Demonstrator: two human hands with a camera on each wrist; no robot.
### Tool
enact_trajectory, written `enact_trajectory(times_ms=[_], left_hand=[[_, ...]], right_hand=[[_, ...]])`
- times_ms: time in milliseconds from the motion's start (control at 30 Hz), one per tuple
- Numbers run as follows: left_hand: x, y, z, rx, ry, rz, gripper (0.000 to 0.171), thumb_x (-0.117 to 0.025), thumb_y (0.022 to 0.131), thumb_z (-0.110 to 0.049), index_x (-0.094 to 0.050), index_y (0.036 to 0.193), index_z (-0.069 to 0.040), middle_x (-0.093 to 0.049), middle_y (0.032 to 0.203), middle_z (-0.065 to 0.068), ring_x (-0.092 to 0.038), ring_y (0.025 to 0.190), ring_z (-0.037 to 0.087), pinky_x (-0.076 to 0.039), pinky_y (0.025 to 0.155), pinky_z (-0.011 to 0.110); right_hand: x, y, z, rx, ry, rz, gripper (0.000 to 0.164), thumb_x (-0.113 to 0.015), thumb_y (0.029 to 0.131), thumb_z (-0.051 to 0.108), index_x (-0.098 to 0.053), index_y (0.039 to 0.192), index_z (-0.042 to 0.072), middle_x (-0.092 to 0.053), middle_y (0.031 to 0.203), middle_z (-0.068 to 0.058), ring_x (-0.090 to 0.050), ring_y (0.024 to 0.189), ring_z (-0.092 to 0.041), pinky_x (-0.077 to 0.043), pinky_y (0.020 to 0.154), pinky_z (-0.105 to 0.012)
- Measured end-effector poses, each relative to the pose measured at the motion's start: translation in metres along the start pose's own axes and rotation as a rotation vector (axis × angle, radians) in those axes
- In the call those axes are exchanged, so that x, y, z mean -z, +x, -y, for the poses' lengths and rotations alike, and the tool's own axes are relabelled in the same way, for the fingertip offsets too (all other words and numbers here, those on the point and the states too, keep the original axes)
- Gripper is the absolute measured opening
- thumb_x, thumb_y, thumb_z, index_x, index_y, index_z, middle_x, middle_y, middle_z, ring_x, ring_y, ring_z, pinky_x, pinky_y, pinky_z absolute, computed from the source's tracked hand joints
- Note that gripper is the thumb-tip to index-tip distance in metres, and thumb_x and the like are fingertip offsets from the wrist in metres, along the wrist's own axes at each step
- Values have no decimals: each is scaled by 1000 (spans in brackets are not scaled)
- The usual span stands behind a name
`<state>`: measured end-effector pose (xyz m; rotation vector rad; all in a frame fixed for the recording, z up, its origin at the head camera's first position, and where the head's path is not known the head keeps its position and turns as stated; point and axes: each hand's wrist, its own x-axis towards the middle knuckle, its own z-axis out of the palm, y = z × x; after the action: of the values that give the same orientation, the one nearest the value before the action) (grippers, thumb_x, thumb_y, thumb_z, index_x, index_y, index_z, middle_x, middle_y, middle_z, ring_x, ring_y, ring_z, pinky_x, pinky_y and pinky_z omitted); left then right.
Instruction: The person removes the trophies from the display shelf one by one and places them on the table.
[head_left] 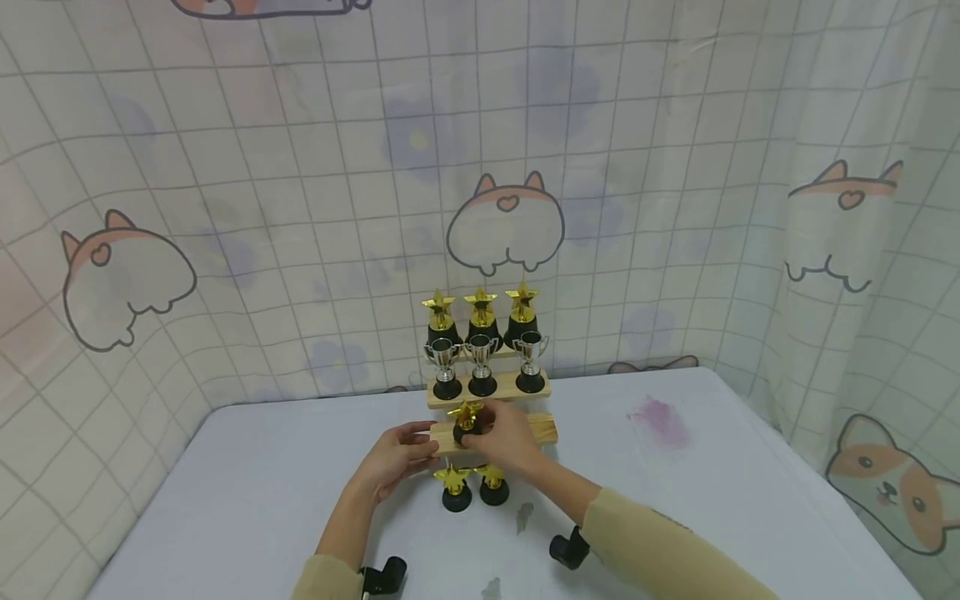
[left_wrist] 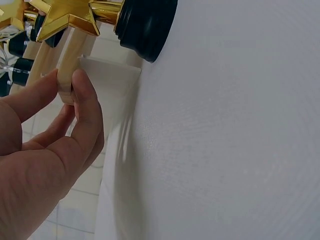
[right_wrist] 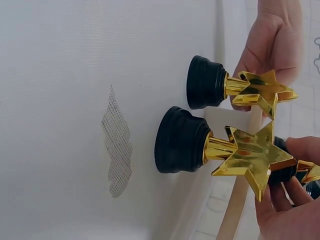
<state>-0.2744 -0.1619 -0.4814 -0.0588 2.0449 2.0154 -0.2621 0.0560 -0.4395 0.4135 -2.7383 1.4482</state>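
My left hand pinches the left end of the lowest wooden shelf board between thumb and fingers; the left wrist view shows this grip on the board's end. In my right hand is a small gold star trophy, held by its black base right at that board. Its base shows between thumb and fingers in the right wrist view, partly hidden by a nearer star. Two more star trophies, a left one and a right one, stand upright on the table in front of the board.
Behind, the middle tier bears three silver cup trophies. Three gold star trophies stand on the top tier at the back. A white cloth covers the table, and a patterned curtain hangs behind it.
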Motion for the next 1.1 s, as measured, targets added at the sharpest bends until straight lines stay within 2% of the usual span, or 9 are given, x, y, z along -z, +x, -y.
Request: enact_trajectory(times_ms=[100, 400, 633, 867, 1100], left_hand=[[0, 0, 0, 2, -2, 2, 52, -69, 98, -4, -49, 145, 5, -55, 125, 23, -66, 101, 27, -59, 91, 39], [0, -1, 1, -4, 3, -3, 52, -70, 97, -4, -50, 144, 6, -55, 124, 23, -66, 100, 27, -60, 90, 39], [-1, 1, -1, 2, -8, -11, 53, -69, 97, -2, -49, 145, 7, -54, 126, 24, -66, 101, 27, -59, 90, 38], [-2, 0, -3, 10, -15, -29, 53, -70, 96, -1, -50, 144, 7, -56, 126, 24, -66, 101, 27, -59, 90, 37], [-1, 0, -1, 5, -19, -16, 54, -70, 96, -2, -48, 145, 8, -56, 128, 26, -66, 102, 28, -59, 91, 40]], right_hand=[[3, -2, -2, 9, 8, -5, 41, -82, 87, 16, -66, 123, 2, -69, 110, -8, -64, 97, -22, -58, 86, -38], [16, -11, -5, 74, 52, -14, 45, -82, 85, 11, -66, 124, -2, -69, 109, -13, -67, 99, -28, -61, 83, -35], [27, -22, -10, 40, 70, -14, 43, -82, 85, 15, -66, 123, 3, -69, 109, -12, -68, 100, -29, -61, 82, -36], [36, -28, -19, 14, 111, -30, 40, -83, 84, 14, -67, 119, 2, -70, 109, -12, -70, 100, -30, -61, 85, -39], [47, -33, -20, -20, 116, -57, 46, -85, 83, 14, -67, 125, 5, -70, 109, -10, -69, 101, -29, -61, 86, -39]])
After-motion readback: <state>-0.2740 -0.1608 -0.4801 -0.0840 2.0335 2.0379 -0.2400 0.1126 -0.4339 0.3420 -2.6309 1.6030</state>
